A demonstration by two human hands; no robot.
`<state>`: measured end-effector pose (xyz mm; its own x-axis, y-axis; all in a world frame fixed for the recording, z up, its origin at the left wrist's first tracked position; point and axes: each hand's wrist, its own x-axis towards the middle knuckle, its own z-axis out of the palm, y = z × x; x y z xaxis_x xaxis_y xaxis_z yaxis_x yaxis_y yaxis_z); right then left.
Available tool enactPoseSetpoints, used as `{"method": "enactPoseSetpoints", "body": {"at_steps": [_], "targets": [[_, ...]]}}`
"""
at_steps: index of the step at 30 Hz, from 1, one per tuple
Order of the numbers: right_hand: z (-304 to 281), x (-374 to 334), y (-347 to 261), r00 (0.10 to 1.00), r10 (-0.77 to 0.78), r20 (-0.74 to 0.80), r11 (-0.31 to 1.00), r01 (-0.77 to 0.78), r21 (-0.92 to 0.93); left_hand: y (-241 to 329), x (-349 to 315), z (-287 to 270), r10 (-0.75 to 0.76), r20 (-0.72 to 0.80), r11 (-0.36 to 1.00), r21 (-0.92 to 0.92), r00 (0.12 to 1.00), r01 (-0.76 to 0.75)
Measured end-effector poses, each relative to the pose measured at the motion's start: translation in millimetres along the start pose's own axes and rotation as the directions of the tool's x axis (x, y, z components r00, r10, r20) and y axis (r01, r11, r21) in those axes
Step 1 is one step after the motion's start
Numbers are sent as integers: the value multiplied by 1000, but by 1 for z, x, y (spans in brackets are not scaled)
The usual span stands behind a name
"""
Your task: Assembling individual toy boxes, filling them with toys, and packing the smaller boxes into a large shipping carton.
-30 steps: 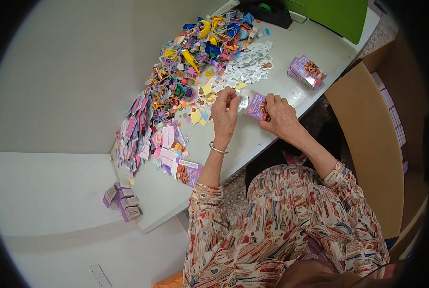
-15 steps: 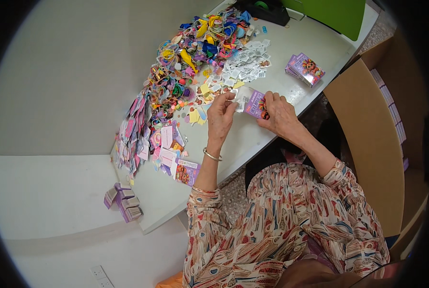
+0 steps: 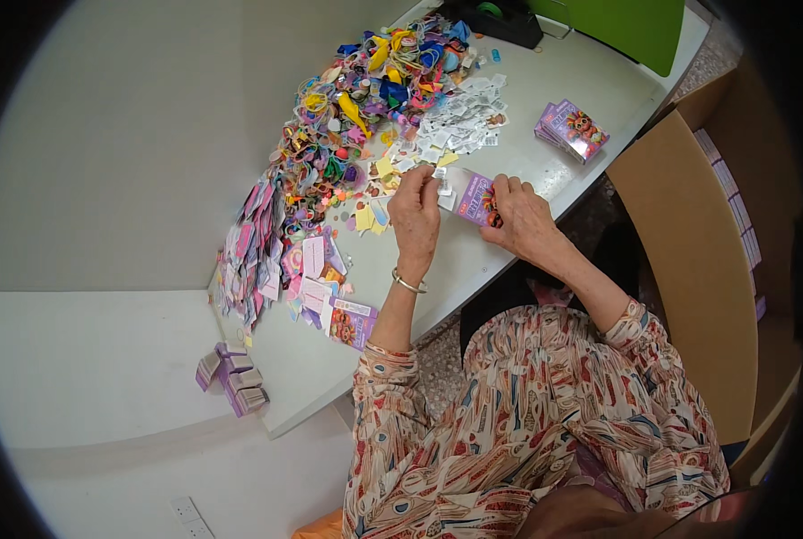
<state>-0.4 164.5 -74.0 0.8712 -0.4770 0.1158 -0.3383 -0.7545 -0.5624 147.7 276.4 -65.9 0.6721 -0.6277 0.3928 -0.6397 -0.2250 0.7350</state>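
Observation:
My right hand grips a small purple printed box held just above the white table. My left hand pinches a small white paper piece at the box's open left end. Just beyond both hands lies a scatter of small white paper pieces. A heap of colourful small items sits further back and to the left.
Two or three closed purple boxes are stacked at the right of the table. Flat purple and pink box blanks fan out on the left, with more boxes near the front edge. A brown cardboard carton stands at my right, and a green panel is at the far edge.
My left hand has shifted from over the table to the open end of the purple box, now pinching a white paper piece. The right hand keeps holding the box.

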Motion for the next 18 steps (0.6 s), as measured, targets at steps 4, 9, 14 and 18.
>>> {"method": "enactPoseSetpoints", "body": {"at_steps": [4,9,14,18], "targets": [[1,0,-1,1000,-1,2,1000,1,7,3,-1,1,-56,5,993,-104,998,56],[2,-1,5,1000,-1,-7,1000,1,20,5,0,0,-77,-5,972,-225,997,74],[-15,8,15,994,80,-69,962,-59,267,-42,-6,-25,-241,-66,934,-286,968,213],[-28,13,11,986,105,-126,844,-21,535,-77,-30,-18,-188,21,982,27,982,188]]}}
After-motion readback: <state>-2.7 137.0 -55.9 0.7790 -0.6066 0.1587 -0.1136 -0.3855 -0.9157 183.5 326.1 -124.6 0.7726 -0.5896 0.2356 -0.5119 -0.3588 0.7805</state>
